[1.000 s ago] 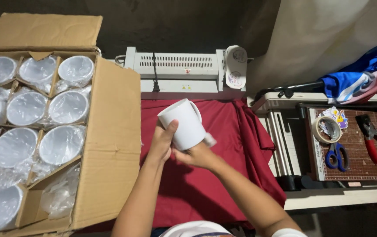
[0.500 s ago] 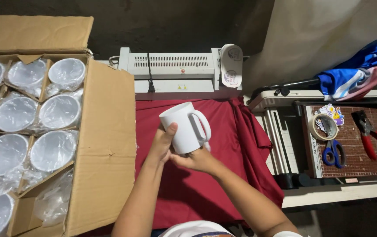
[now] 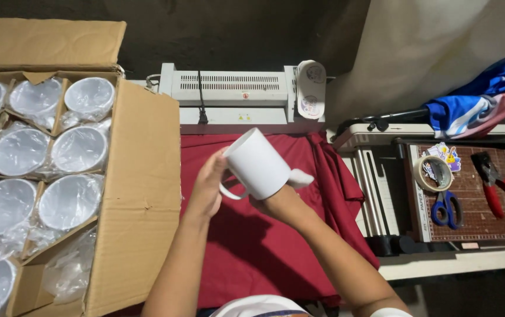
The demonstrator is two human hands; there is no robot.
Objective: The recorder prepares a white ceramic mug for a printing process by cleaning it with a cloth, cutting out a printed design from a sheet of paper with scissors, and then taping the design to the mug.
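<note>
Two hands on one white mug [image 3: 258, 163] above the red cloth [image 3: 252, 246]: our left hand [image 3: 207, 186] grips its handle side, right hand [image 3: 276, 199] clamps underneath; open carton [image 3: 141, 194] at left.

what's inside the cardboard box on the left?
The cardboard box holds white mugs wrapped in clear plastic, sitting mouth-up in cardboard dividers. One near cell holds only loose plastic wrap. Anything beneath the mugs is covered.

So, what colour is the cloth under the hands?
The cloth is dark red, plain, with no pattern. It shows best in the head view.
</note>
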